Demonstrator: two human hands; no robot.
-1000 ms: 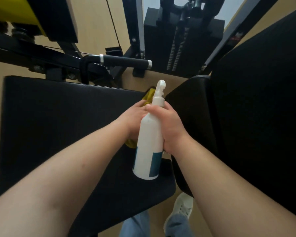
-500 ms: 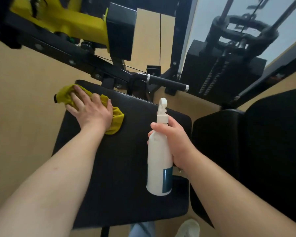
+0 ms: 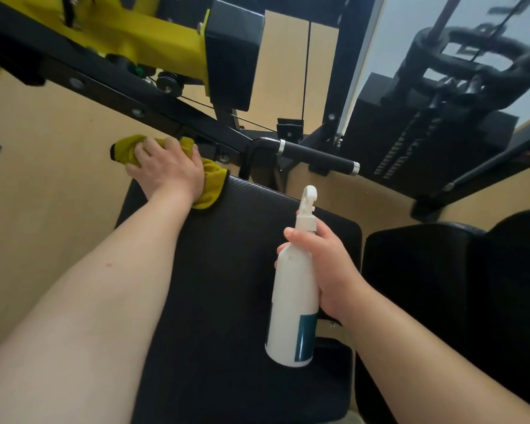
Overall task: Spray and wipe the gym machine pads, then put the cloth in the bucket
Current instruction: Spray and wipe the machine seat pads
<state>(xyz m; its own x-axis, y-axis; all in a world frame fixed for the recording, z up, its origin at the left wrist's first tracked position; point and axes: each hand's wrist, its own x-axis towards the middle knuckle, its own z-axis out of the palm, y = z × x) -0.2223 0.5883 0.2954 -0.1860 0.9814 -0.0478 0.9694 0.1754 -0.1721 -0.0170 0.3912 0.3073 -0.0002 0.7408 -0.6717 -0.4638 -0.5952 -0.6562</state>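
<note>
A black seat pad (image 3: 233,270) of the gym machine fills the middle of the view. My left hand (image 3: 166,169) presses a yellow cloth (image 3: 210,185) flat onto the pad's far left corner, fingers spread over it. My right hand (image 3: 328,264) grips a white spray bottle (image 3: 294,301) with a teal label by its neck, upright above the pad's right side, nozzle pointing away. A second black pad (image 3: 441,286) stands to the right.
A black frame bar and a yellow machine part (image 3: 141,35) run across the top left. A black handle (image 3: 315,154) with silver rings sticks out behind the seat pad. The weight stack (image 3: 426,133) stands at the back right. Tan floor lies to the left.
My left hand has swept the cloth from beside the bottle out to the pad's far left corner and a little further back. The bottle stays in my right hand.
</note>
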